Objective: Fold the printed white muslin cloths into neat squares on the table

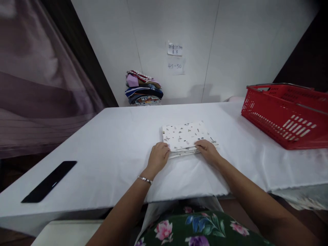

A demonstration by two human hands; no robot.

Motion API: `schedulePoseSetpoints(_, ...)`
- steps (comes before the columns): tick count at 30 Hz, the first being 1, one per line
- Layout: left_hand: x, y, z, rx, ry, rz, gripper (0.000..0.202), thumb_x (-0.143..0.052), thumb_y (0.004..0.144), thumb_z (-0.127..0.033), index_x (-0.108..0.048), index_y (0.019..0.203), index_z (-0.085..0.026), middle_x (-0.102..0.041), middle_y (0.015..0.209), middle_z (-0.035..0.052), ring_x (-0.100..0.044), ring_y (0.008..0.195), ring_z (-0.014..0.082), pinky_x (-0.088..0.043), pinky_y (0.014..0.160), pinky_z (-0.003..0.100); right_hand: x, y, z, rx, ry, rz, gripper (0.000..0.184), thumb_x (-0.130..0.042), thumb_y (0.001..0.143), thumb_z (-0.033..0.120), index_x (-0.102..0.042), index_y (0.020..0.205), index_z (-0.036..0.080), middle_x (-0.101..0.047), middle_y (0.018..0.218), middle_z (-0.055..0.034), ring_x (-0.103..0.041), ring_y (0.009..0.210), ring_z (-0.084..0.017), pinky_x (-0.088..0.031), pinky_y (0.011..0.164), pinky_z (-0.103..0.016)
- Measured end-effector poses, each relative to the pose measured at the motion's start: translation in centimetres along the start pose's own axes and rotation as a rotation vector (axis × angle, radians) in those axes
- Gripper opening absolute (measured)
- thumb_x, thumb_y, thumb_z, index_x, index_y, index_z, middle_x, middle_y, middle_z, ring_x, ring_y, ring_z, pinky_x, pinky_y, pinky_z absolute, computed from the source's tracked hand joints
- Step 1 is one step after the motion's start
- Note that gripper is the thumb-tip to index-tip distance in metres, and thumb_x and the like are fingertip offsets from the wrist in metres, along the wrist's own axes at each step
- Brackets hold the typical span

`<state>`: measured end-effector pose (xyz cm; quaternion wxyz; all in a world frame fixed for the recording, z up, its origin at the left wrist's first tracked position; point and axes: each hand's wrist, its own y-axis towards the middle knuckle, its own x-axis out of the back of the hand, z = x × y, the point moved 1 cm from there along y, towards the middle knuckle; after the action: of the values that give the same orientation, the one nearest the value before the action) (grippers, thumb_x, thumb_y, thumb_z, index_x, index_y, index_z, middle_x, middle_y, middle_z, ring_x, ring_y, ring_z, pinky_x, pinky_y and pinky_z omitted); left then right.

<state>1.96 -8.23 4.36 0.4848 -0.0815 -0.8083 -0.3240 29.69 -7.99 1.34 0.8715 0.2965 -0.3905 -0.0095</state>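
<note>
A white cloth with a small scattered print (183, 135) lies folded in several layers on the table, near the middle. My left hand (159, 156) grips its near left corner, fingers curled over the edge. At the near right part of the same cloth, my right hand (208, 150) has its fingers bent over the layers, with the thumb tucked out of clear sight. The layered edge facing me shows between both hands.
White fabric covers the table (115, 143). A red basket (287, 116) stands at the right, and a black flat object (50, 181) lies at the left. Folded textiles (145, 89) are stacked by the back wall, left of two paper notes (175, 58).
</note>
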Motion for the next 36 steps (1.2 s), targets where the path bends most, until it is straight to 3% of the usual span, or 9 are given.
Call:
schedulePoseSetpoints(3, -0.4, -0.3, 0.2, 0.002, -0.077, 0.009, 0.013, -0.048, 0.085, -0.018, -0.061, 0.085, -0.021, -0.061, 0.106, 0.0037, -0.048, 0.11, 0.0202, -0.038, 0.094, 0.04, -0.2, -0.6, 0.0, 0.049, -0.043, -0.084, 0.018, -0.048, 0.089, 0.027, -0.065, 0.094, 0.024, -0.068, 0.097, -0.0051, -0.061, 0.094, -0.021, -0.047, 0.085, -0.038)
schedulePoseSetpoints(8, -0.4, 0.2, 0.8, 0.014, -0.082, 0.025, 0.023, -0.045, 0.086, -0.018, -0.059, 0.105, -0.02, -0.061, 0.105, 0.0057, -0.051, 0.103, 0.0197, -0.042, 0.09, 0.039, -0.1, -0.8, -0.4, 0.165, -0.093, -0.129, 0.018, -0.047, 0.09, 0.024, -0.064, 0.096, 0.023, -0.068, 0.094, -0.0056, -0.061, 0.09, -0.02, -0.046, 0.084, -0.039)
schedulePoseSetpoints(12, 0.0, 0.9, 0.8, -0.015, -0.01, 0.107, 0.019, -0.046, 0.085, -0.016, -0.063, 0.094, -0.02, -0.06, 0.106, 0.0066, -0.049, 0.105, 0.0214, -0.044, 0.088, 0.039, -0.1, -0.7, -0.4, 0.174, -0.118, -0.112, 0.018, -0.047, 0.091, 0.023, -0.064, 0.097, 0.023, -0.068, 0.094, -0.0056, -0.061, 0.089, -0.02, -0.046, 0.083, -0.039)
schedulePoseSetpoints(15, 0.4, 1.2, 0.5, -0.015, -0.002, 0.11, 0.02, -0.043, 0.087, -0.016, -0.063, 0.086, -0.019, -0.06, 0.101, 0.0061, -0.051, 0.102, 0.0203, -0.044, 0.087, 0.038, 0.0, -0.8, -0.1, 0.154, -0.118, -0.099, 0.019, -0.046, 0.091, 0.025, -0.064, 0.097, 0.023, -0.068, 0.095, -0.0059, -0.061, 0.09, -0.02, -0.046, 0.084, -0.04)
schedulePoseSetpoints(18, 0.6, 1.1, 0.4, -0.045, -0.023, 0.088, 0.023, -0.038, 0.09, -0.017, -0.061, 0.09, -0.019, -0.061, 0.1, 0.0061, -0.051, 0.102, 0.0194, -0.043, 0.089, 0.038, 0.2, -0.9, 0.1, 0.118, -0.109, -0.08, 0.022, -0.044, 0.091, 0.027, -0.065, 0.098, 0.024, -0.068, 0.097, -0.0065, -0.061, 0.093, -0.021, -0.045, 0.086, -0.042)
schedulePoseSetpoints(25, 0.6, 0.2, 1.3, -0.087, -0.089, 0.176, 0.022, -0.046, 0.086, -0.02, -0.059, 0.105, -0.02, -0.059, 0.11, 0.0059, -0.05, 0.106, 0.0199, -0.044, 0.091, 0.039, 0.7, -1.0, 0.6, 0.096, -0.082, -0.008, 0.021, -0.049, 0.086, 0.025, -0.065, 0.101, 0.026, -0.067, 0.101, -0.0066, -0.059, 0.097, -0.023, -0.041, 0.09, -0.045)
schedulePoseSetpoints(29, 0.8, 0.7, 1.5, -0.089, -0.074, 0.215, 0.021, -0.048, 0.085, -0.019, -0.061, 0.101, -0.021, -0.06, 0.108, 0.0044, -0.051, 0.105, 0.0193, -0.044, 0.089, 0.037, 1.7, -1.2, 0.2, 0.092, -0.149, 0.007, 0.024, -0.049, 0.084, 0.02, -0.063, 0.103, 0.025, -0.065, 0.106, -0.0056, -0.057, 0.1, -0.023, -0.033, 0.098, -0.048)
schedulePoseSetpoints(32, 0.8, 1.1, 1.5, -0.094, -0.047, 0.234, 0.019, -0.046, 0.085, -0.018, -0.062, 0.095, -0.021, -0.061, 0.103, 0.0043, -0.051, 0.102, 0.0194, -0.044, 0.088, 0.036, 2.8, -1.7, -1.0, 0.031, -0.229, -0.037, 0.026, -0.05, 0.081, 0.019, -0.064, 0.101, 0.025, -0.065, 0.107, -0.0056, -0.056, 0.103, -0.023, -0.027, 0.102, -0.05)
schedulePoseSetpoints(36, 0.6, 1.5, 1.4, -0.106, -0.005, 0.216, 0.02, -0.042, 0.087, -0.018, -0.061, 0.092, -0.019, -0.062, 0.099, 0.0053, -0.052, 0.098, 0.02, -0.044, 0.085, 0.037, 3.9, -2.6, -2.8, -0.089, -0.263, -0.141, 0.027, -0.051, 0.079, 0.02, -0.065, 0.102, 0.023, -0.064, 0.108, -0.0079, -0.054, 0.105, -0.026, -0.034, 0.097, -0.049)
